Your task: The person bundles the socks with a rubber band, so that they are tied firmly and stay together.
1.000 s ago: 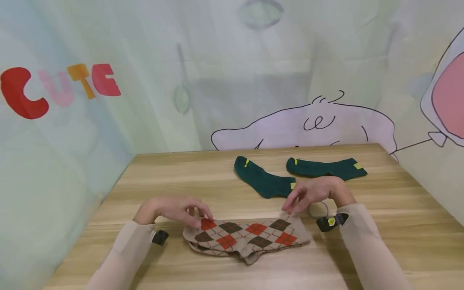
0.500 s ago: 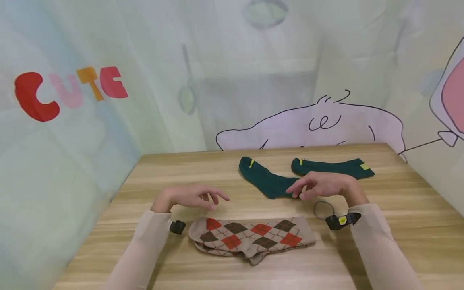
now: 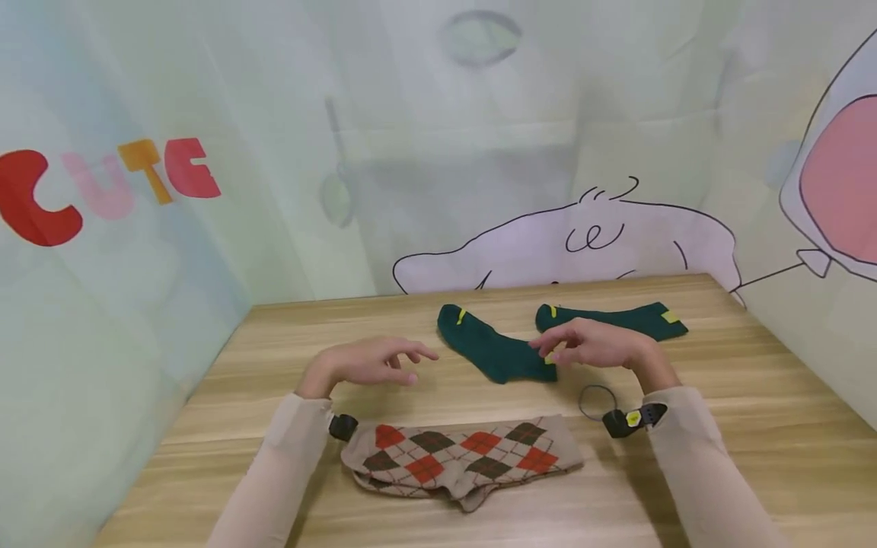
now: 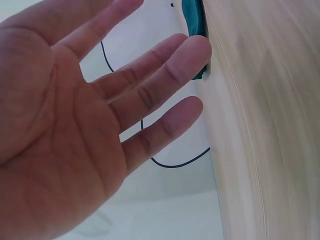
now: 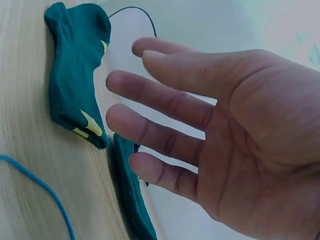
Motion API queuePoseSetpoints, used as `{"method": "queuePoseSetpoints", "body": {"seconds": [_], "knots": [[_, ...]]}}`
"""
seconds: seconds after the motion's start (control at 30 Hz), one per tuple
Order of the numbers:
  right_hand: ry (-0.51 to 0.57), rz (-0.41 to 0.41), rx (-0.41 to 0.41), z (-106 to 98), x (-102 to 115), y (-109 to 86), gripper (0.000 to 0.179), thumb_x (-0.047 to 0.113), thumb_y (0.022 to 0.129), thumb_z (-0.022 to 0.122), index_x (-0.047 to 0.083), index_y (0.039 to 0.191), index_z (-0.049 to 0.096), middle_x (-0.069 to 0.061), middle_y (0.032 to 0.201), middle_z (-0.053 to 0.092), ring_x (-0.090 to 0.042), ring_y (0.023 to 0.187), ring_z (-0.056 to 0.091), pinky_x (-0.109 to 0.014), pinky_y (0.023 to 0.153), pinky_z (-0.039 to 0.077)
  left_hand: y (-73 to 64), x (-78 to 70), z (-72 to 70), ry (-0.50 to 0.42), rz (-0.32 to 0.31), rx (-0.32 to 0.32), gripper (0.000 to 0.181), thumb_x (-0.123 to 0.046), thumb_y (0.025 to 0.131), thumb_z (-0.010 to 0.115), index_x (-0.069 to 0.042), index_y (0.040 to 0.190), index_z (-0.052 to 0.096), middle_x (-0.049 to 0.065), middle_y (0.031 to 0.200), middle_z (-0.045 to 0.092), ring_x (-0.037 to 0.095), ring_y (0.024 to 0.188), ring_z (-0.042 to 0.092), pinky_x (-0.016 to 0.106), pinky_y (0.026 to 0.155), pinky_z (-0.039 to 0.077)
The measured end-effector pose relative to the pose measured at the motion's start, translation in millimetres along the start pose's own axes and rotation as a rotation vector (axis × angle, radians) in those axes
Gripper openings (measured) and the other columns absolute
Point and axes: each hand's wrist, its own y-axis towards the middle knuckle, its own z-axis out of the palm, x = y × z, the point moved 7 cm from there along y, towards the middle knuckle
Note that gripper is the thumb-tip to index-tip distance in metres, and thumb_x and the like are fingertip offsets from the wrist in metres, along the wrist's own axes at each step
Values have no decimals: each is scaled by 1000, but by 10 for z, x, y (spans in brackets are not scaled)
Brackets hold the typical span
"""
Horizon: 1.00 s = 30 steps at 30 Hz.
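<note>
A pair of beige argyle socks (image 3: 473,460) with red and brown diamonds lies at the front of the table, one sock on the other, toes to the left. Beyond their toe end hovers my left hand (image 3: 370,361), holding nothing, its fingers loosely spread in the left wrist view. My right hand (image 3: 592,342), also holding nothing, hangs over the cuff of the nearer dark green sock (image 3: 486,350). Its fingers are extended and apart from the sock in the right wrist view. A second green sock (image 3: 644,320) lies behind that hand, partly covered by it in the head view.
The wooden table (image 3: 315,320) ends at the back against a printed curtain (image 3: 438,190). From the right wrist camera (image 3: 617,424) a thin cord (image 3: 581,399) loops out, showing blue in the right wrist view. Another small camera (image 3: 342,427) sits at the left wrist.
Both hands have come off the argyle socks and moved away from me, the right one toward the green socks. The socks lie as before; the head view has shifted slightly.
</note>
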Motion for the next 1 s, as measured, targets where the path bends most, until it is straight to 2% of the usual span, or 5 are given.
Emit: {"method": "queuePoseSetpoints", "body": {"seconds": [0.17,0.37,0.57,0.77,1.0], "knots": [[12,43,-51,-35,-90,16,41,10,102,54,2,143,53,-20,129,61,-32,109,61,-45,93,47,104,78,-36,-24,19,-27,51,-21,102,59,-7,149,44,19,146,49,40,125,53,53,100,44],[6,54,-113,-94,-136,0,43,14,104,54,2,145,50,-21,135,58,-34,122,56,-54,101,43,234,162,-102,-19,43,-52,54,-19,102,59,-6,151,41,12,154,41,36,134,46,51,103,43],[-8,69,-163,-111,-220,20,45,13,103,55,0,145,48,-22,136,57,-38,127,53,-56,103,41,327,261,-100,-57,52,-22,57,-19,102,59,-6,153,37,14,156,37,36,139,40,52,105,41],[-80,73,-197,-88,-306,70,44,13,102,57,-3,142,51,-24,137,56,-40,127,53,-56,101,43,433,359,-69,-82,-2,10,64,-22,101,60,-12,157,31,13,162,27,37,129,49,54,104,41],[-144,114,-227,-41,-388,133,45,11,100,61,-3,141,52,-23,141,53,-39,124,54,-55,99,44,539,490,-51,-97,-24,-37,69,-24,102,60,-14,160,24,15,162,25,36,128,51,54,106,40]]}}
